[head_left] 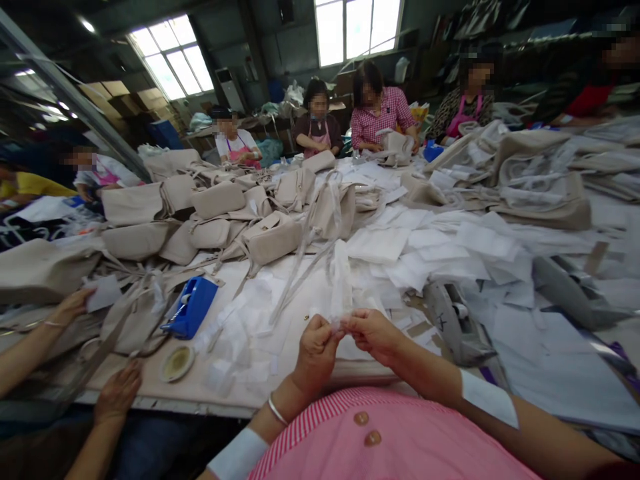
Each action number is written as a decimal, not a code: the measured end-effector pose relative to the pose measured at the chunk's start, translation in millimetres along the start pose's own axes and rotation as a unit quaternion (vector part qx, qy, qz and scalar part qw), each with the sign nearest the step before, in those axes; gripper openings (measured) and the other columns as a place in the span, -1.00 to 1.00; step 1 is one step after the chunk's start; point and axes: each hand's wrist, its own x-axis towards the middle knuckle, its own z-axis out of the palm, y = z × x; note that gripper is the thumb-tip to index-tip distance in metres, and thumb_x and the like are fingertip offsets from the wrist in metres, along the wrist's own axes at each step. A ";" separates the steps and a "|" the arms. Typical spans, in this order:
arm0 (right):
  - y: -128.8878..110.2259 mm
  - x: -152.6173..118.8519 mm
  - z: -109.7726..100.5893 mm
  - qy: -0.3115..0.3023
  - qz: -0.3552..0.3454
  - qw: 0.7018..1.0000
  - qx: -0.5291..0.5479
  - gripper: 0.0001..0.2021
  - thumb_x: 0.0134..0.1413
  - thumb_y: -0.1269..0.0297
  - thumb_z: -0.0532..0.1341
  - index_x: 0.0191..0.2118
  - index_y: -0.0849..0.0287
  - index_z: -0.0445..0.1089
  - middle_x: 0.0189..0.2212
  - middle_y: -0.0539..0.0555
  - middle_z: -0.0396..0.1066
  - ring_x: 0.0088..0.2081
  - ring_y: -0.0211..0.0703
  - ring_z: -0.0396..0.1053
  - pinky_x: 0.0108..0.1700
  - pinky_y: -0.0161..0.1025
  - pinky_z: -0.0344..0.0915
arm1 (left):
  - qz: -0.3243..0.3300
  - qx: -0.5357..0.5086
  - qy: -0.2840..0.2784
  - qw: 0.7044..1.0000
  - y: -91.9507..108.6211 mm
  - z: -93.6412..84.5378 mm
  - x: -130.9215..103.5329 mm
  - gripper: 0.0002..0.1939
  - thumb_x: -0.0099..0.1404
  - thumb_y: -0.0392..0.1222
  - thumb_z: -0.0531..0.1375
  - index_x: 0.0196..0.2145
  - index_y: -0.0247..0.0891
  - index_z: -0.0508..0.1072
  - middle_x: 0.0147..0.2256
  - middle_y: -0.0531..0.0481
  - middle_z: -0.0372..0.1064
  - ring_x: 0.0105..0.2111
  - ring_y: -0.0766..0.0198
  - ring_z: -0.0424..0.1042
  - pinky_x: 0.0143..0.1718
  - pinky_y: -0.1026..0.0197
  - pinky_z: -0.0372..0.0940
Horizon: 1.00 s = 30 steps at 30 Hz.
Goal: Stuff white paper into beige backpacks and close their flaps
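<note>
Close to the table's near edge, my left hand and my right hand meet, both with fingertips pinched. Between them is the lower end of a white translucent strip, which runs away from me toward a beige handbag. Whether the strip is paper or thin foam, I cannot tell. A strap in clear wrapping trails from that bag to the left of the strip. Just beyond my left hand lies a small gold-coloured piece.
Beige bags pile up on the left, white sheets on the right. A blue tape dispenser, a grey dispenser and a round dish stand nearby. A co-worker's hands are at left; several people sit across.
</note>
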 end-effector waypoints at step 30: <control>18.1 6.3 -2.3 0.011 -0.396 0.776 -0.492 -0.77 0.17 0.35 0.09 -0.50 0.22 0.34 -0.54 0.03 0.27 -0.44 -0.26 0.15 -0.36 -0.26 0.05 | -0.330 -0.382 -0.063 0.861 -7.1 -0.8 17.0 -0.57 -0.06 0.02 0.41 -0.49 -0.30 0.29 -0.62 0.24 -0.07 -0.64 0.53 -0.17 -0.61 0.35 -0.26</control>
